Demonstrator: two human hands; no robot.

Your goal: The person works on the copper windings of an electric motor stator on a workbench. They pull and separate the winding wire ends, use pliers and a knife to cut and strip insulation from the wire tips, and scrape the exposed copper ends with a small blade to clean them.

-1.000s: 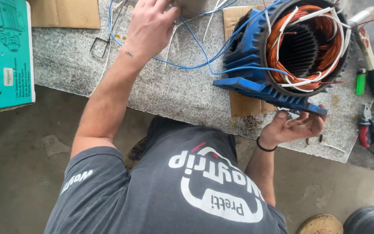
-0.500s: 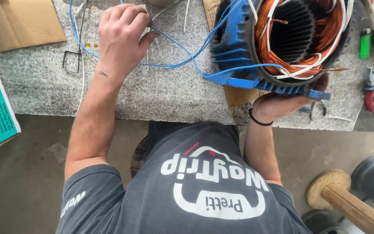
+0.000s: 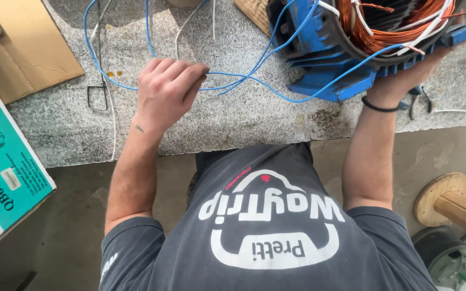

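Nearest to us hung our grey printed shirt (image 3: 265,226), and beyond it our two forearms reached out over the edge of the speckled stone tabletop (image 3: 233,121). Our left hand (image 3: 167,92) lay knuckles-up on the stone, its grip pinched shut on the blue wire (image 3: 254,80) where thumb and fingertips met at the hand's right side. From that pinch the wire ran rightward and away from us, its long axis slanting up toward the blue motor stator (image 3: 346,51), so the stator lay to the right of and farther than the left grip; other loops of the same blue wire trailed off to the left and toward the far edge. Our right hand (image 3: 405,81), with a black band at the wrist, was the nearer one to the stator: it cupped the blue housing from below, clasped on its finned edge and tilting the copper windings (image 3: 389,24) toward us. A flat sheet of cardboard (image 3: 33,51) and a teal box (image 3: 1,167) lay well off to the left. Against the view half a second before, our left hand had come nearer to us and lower on the stone, drawing the wire out straighter, while the stator had moved up and right, partly out of view.
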